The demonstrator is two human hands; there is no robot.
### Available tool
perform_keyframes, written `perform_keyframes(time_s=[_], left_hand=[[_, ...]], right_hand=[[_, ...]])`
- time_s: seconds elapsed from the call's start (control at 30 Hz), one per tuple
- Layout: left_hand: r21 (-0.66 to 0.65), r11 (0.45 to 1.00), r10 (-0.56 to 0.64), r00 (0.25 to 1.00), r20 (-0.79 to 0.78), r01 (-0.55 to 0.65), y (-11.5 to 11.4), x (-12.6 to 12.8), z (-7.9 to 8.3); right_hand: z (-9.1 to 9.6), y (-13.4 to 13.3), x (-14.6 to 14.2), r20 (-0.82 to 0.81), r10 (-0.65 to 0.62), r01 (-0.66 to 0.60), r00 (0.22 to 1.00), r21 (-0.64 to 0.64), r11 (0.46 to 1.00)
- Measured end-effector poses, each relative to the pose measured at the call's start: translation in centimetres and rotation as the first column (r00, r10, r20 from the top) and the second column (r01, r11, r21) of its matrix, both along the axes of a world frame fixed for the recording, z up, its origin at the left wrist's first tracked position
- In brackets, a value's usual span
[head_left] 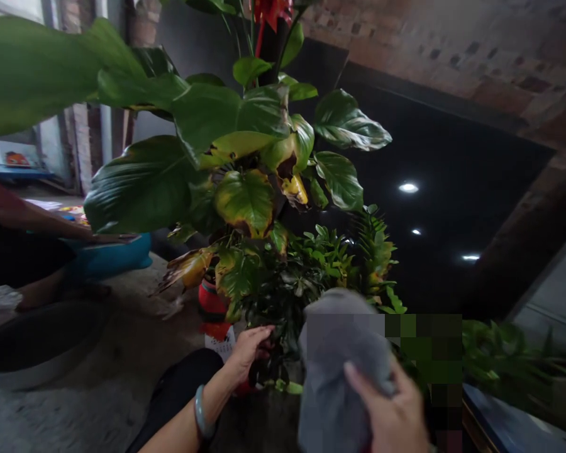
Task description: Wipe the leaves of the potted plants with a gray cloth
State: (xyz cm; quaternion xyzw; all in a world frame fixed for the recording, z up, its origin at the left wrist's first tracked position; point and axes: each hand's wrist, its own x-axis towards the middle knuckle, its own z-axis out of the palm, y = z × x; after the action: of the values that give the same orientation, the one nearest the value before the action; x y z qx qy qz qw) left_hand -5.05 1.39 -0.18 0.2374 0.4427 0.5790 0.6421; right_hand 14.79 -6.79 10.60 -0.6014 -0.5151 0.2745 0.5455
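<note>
A grey cloth (346,352) is gripped in my right hand (399,409), with the thumb pressed over its front; both are slightly blurred. My left hand (252,352), with a pale bangle on its wrist, reaches into a low dark-leaved plant (287,296). Its fingers are bent around the dark green leaves, partly hidden by shadow. Left of the cloth, a light green leaf (283,385) hangs below that hand. Above both hands spreads a tall plant with broad leaves (217,119), some yellowed and brown at the edges (245,198).
A red pot (212,302) stands behind my left hand. At left are a large dark basin (33,346), a blue object (108,258) and another person's arm (51,223). A dark glossy panel (443,170) leans behind the plants. More foliage (509,358) is at right.
</note>
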Motion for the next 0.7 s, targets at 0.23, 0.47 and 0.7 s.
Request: perform_keyframes(time_s=[0.23,0.47,0.7], left_hand=[[-0.018,1.0,-0.014,0.999,0.036,0.015,-0.2,0.6,-0.1],[-0.001,1.0,-0.021,0.997,0.072,0.021,0.4,0.2,-1.4],[-0.046,0.998,-0.048,0.998,0.046,0.05,-0.5,0.4,0.4]], right_hand=[[3.0,7.4,-2.5,0.095,-0.191,0.178,0.977,0.136,0.975],[-3.9,-1.0,-5.2,-0.019,0.281,-0.28,0.96,-0.144,0.949],[7.0,2.9,-0.6,0.106,-0.368,0.341,0.924,0.213,0.916]])
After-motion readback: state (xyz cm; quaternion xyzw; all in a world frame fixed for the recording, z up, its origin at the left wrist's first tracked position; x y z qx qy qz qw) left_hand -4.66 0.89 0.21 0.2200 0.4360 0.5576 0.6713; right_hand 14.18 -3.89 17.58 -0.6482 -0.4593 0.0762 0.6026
